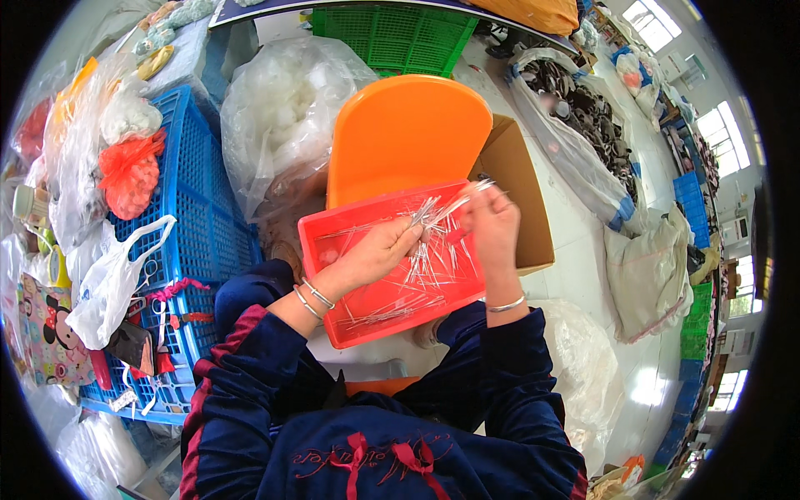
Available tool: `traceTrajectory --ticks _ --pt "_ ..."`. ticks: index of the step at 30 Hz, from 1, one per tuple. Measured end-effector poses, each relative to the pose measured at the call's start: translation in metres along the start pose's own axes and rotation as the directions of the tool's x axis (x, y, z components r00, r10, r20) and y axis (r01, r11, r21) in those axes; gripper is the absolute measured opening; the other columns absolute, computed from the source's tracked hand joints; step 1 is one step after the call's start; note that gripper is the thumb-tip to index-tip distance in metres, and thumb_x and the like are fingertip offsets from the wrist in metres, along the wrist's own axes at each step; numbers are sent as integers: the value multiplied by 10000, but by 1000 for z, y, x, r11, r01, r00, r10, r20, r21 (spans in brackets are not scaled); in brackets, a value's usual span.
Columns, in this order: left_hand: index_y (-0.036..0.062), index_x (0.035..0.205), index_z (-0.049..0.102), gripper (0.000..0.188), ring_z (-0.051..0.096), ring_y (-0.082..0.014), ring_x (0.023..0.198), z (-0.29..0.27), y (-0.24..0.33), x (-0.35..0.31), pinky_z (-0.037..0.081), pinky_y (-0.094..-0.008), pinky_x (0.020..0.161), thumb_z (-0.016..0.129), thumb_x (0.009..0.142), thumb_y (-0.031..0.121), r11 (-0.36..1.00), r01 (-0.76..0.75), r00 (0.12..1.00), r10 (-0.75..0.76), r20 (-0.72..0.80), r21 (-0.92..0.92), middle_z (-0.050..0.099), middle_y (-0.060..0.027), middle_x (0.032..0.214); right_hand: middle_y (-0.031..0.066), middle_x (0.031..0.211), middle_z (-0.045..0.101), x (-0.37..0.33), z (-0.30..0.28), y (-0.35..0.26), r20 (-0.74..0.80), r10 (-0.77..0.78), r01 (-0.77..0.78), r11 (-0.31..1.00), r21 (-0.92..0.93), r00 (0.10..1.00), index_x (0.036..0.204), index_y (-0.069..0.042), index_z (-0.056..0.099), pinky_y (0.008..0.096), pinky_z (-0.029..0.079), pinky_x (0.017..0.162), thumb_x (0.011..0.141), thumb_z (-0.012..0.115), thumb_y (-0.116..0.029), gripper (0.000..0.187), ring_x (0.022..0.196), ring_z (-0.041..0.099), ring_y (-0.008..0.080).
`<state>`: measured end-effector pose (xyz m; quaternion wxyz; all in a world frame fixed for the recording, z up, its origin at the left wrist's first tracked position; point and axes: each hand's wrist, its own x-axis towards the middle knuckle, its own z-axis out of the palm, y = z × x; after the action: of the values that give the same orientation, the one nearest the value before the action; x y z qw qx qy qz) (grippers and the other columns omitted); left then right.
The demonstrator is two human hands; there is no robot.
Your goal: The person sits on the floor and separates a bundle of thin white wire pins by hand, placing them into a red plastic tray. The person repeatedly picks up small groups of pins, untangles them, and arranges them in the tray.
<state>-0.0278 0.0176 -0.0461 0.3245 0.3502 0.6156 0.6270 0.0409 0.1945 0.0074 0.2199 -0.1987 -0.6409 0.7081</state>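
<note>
A shallow red tray (360,302) sits in front of me, its far side against an orange chair (408,137). Many thin, pale, shiny strips (429,258) lie scattered and heaped inside it; their exact kind is unclear. My left hand (385,247) is closed around one end of a bunch of these strips, which fans out above the tray. At the tray's far right corner, my right hand (493,218) is raised with its fingers pinched. Strips run up toward its fingertips, which are slightly blurred.
Left stands a blue plastic crate (196,187) hung with bags. A clear bag of white stuff (287,108) is beside the chair, and a cardboard box (529,208) behind my right hand. Farther right lie a large sack of dark pieces (575,125) and a pale sack (646,279).
</note>
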Motion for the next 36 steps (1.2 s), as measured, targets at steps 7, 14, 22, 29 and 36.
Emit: traceTrajectory --ticks 7,14,22,29,36 --pt "23 879 568 320 444 -61 649 -13 -20 -6 403 -240 601 436 1005 285 973 193 974 -174 -147 128 477 22 681 -9 637 490 33 -73 -24 -298 -264 325 929 177 917 851 8 597 225 326 453 957 551 -137 185 467 361 61" --pt "4 982 662 265 476 -36 646 -12 -27 5 415 -230 573 547 960 241 997 80 975 -75 -208 16 547 49 717 -33 678 553 10 -34 -8 -54 -112 108 992 -57 992 864 6 654 205 367 500 925 607 -115 143 537 437 34" --pt "24 1026 681 228 430 6 605 -8 -2 9 341 -179 522 569 952 208 975 47 954 -107 -279 -216 534 97 714 46 698 597 -8 17 31 440 -233 435 785 -441 867 860 30 641 251 414 550 876 637 -73 104 610 516 80" --pt "26 1043 690 234 409 8 595 -7 -30 10 342 -183 527 565 953 203 983 -115 955 71 -287 -142 503 95 672 41 755 622 -5 14 30 389 -155 276 920 -279 908 852 36 633 239 445 590 896 611 -64 111 663 547 80" --pt "17 931 703 256 429 -6 572 -9 5 3 357 -184 511 574 947 237 981 186 976 -191 -101 -60 540 69 663 30 803 622 -10 14 21 344 -18 45 996 -72 939 844 41 621 224 475 656 930 572 -60 142 711 562 72"
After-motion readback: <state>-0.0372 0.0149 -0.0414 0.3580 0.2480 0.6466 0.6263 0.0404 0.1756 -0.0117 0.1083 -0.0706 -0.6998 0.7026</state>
